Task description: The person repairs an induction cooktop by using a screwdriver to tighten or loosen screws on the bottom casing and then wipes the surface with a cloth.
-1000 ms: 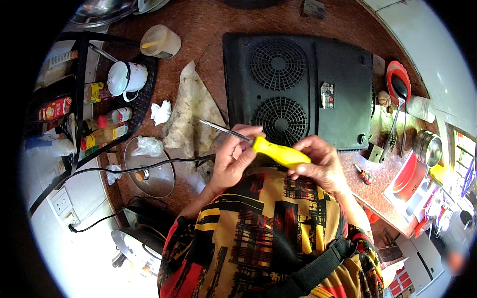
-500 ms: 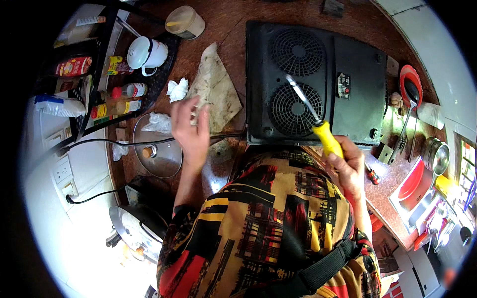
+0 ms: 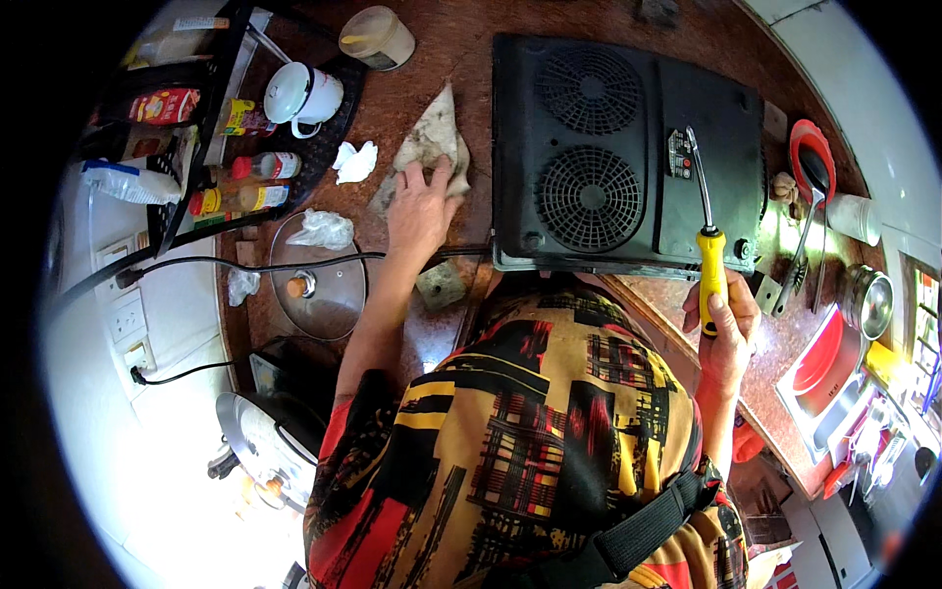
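My right hand (image 3: 727, 319) grips a screwdriver by its yellow handle (image 3: 712, 280); the metal shaft points up and away over the right side of a black appliance. That appliance, an induction cooker (image 3: 592, 147) by its look, lies underside up on the counter, with two round fan grilles and a label showing. To its left, my left hand (image 3: 424, 206) presses on a dirty beige cloth (image 3: 432, 128), with fingers bent into it and the cloth bunching under them. Whether the fingertips pinch the cloth is partly hidden.
A black cable (image 3: 245, 268) runs leftward past a glass lid (image 3: 329, 294). At left, a black rack (image 3: 221, 79) holds bottles and a white enamel pot (image 3: 312, 98). A plastic tub (image 3: 378, 37) stands behind. Ladles (image 3: 808, 236) and a red bowl (image 3: 812, 147) lie at right.
My left hand has come down onto the cloth, which is now bunched up. My right hand has moved right, turning the screwdriver more upright.
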